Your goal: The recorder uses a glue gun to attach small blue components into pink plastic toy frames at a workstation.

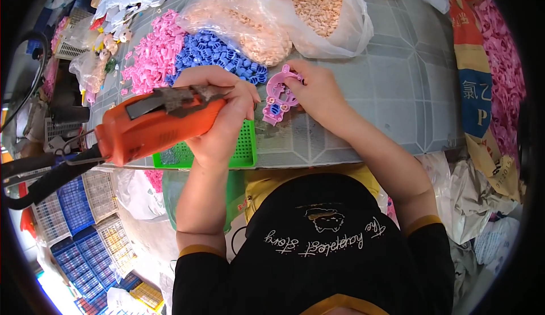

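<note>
The orange plastic power tool (156, 126) lies nearly level across the picture, its long axis running from the person's left up toward the centre, the working end near the pink piece and the rear end trailing to the left, where a black cable (40, 174) leaves it. The left hand (222, 113) is clenched around the front of its body, fingers wrapped over the top. A dark, worn metal part sits along the upper side of the tool; the tip itself is hidden behind the left hand's fingers.

The right hand (319, 94) grips a pink moulded plastic toy part (279, 96), curved like an open ring at the top with a small round-studded section at the bottom. Its long axis runs from upper right to lower left, tilted, held just above the grey patterned desk (397, 88). Which face of it is turned up is hard to make out, and the right hand covers its far edge.

Under the left hand lies a green perforated plastic tray (245, 144), at the near edge of the desk, partly covered by the tool and wrist. Behind the hands lie a heap of blue plastic pieces (218, 56), a heap of pink plastic pieces (150, 59) and two clear plastic bags of pale orange pieces (309, 2). A woven sack of pink parts (499, 65) is cut off at the right rim
</note>
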`<state>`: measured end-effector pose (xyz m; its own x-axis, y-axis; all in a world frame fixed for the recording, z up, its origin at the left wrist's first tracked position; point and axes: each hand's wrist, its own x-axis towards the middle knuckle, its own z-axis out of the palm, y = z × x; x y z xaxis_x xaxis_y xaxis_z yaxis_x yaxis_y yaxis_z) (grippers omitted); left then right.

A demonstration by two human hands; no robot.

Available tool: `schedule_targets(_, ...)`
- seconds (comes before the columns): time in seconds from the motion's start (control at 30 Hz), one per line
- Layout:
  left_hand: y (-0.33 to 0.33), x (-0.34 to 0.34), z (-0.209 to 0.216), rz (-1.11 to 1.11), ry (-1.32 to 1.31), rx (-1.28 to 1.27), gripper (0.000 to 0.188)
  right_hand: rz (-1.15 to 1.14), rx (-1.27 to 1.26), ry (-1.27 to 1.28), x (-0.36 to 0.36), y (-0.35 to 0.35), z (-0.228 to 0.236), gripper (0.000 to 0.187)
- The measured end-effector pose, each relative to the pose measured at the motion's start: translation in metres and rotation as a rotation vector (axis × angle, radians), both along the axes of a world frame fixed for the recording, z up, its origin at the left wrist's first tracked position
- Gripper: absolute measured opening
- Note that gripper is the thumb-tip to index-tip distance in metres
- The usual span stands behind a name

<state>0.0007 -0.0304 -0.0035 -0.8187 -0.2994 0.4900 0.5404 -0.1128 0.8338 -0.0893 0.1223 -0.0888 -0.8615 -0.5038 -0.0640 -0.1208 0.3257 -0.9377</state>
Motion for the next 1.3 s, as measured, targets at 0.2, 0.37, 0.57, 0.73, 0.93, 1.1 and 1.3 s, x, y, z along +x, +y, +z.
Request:
schedule_targets(0.2, 0.008, -0.004, -0.008, -0.073, -0.045, -0.027, 0.032, -0.003, 0.010, 0.051, -0.003, 0.001, -0.005, 0.022)
schedule_targets(0.37, 0.007, -0.011, -0.016, -0.069, -0.103, -0.021, 0.023, 0.002, -0.008, 0.047, -0.002, 0.000, -0.005, 0.022)
schedule_targets(0.57, 0.001, -0.018, -0.022, -0.031, -0.116, -0.356, 0.023, -0.004, 0.005, -0.014, -0.001, 0.000, 0.002, 0.022)
schedule_targets(0.73, 0.007, -0.012, -0.006, 0.145, -0.237, -0.339, 0.026, -0.017, -0.017, 0.002, 0.001, 0.000, -0.001, 0.021)
schedule_targets(0.93, -0.011, 0.003, 0.009, 0.224, -0.140, -0.128, 0.028, -0.008, 0.009, -0.125, 0.002, 0.002, 0.009, 0.018)
schedule_targets(1.1, -0.022, 0.002, -0.015, 0.184, -0.185, -0.138, 0.029, -0.014, -0.032, -0.141, 0.004, 0.000, 0.009, 0.017)
schedule_targets(1.3, -0.026, 0.000, -0.024, 0.152, -0.191, -0.152, 0.028, -0.020, -0.028, -0.137, 0.004, -0.001, 0.009, 0.017)
